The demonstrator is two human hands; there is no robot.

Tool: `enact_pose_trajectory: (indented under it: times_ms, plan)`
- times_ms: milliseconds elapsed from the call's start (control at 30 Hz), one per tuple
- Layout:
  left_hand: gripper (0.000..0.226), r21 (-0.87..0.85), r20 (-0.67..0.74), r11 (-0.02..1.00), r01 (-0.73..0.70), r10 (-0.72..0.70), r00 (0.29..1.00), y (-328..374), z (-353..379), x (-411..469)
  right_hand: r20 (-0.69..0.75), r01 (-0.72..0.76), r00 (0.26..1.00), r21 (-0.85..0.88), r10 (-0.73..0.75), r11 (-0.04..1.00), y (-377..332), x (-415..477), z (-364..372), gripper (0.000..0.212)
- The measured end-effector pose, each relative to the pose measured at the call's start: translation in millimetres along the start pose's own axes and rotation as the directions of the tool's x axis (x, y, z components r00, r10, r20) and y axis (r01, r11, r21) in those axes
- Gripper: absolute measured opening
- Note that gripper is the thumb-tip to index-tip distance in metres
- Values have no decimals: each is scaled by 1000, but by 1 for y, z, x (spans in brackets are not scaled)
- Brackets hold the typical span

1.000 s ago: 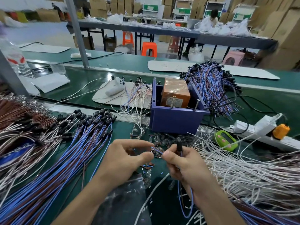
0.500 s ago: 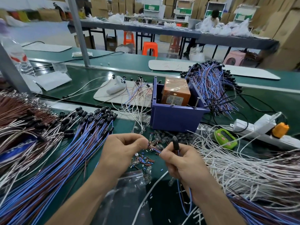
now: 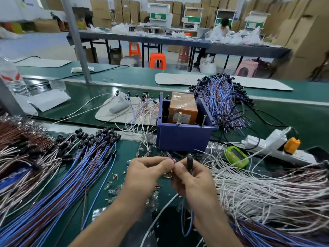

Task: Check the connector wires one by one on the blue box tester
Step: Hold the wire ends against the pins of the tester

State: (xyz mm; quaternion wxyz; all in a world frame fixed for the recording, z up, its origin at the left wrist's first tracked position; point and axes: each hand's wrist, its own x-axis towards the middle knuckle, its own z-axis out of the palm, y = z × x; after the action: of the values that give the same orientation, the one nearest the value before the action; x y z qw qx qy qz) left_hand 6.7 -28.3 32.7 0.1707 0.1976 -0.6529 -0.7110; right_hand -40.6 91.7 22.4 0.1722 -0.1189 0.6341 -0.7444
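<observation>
Head camera view, looking down at a green workbench (image 3: 293, 120). Both hands meet just in front of the blue box tester (image 3: 183, 138), which stands open-topped with an orange block (image 3: 183, 107) inside. The right hand (image 3: 192, 177) is curled around one connector wire (image 3: 187, 227), its black plug poking up above the fingers and its blue cable looping below the wrist. The left hand (image 3: 147, 172) pinches the wire's thin free end between thumb and forefinger. A blue wire bundle (image 3: 85, 168) lies to the left, white wires (image 3: 258, 189) to the right.
</observation>
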Motion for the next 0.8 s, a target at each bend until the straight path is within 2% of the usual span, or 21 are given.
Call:
enact_pose_trajectory:
  times_ms: [200,300,367,433,500,600,700,800]
  plan:
    - [5,-50,-66,999,16,-19,998,13,11,13,-44,-13,999,20,13,1000,-11,2,-7,28]
    - [13,15,16,1000,0,0,1000,15,23,11,-108,25,994,12,-24,1000,-12,5,-13,27]
    - [10,-12,60,1000,18,-17,998,17,29,12,-121,45,992,20,-42,999,-13,5,-15,26]
    - [11,-56,41,998,40,-38,998,23,34,15,-155,72,986,28,-67,997,-14,7,-15,27]
    - [17,-81,-44,997,6,-10,999,27,41,21,-249,78,967,91,-53,993,-15,12,-15,27]
    - [20,-22,-210,996,-90,83,974,32,47,32,-394,65,919,181,12,981,-21,23,-21,22]
    - [17,-9,-316,993,-116,107,943,36,45,47,-425,84,905,237,26,968,-33,36,-28,19]
    - [24,122,-427,990,-75,120,896,33,42,62,-437,113,899,277,21,954,-43,49,-31,18]
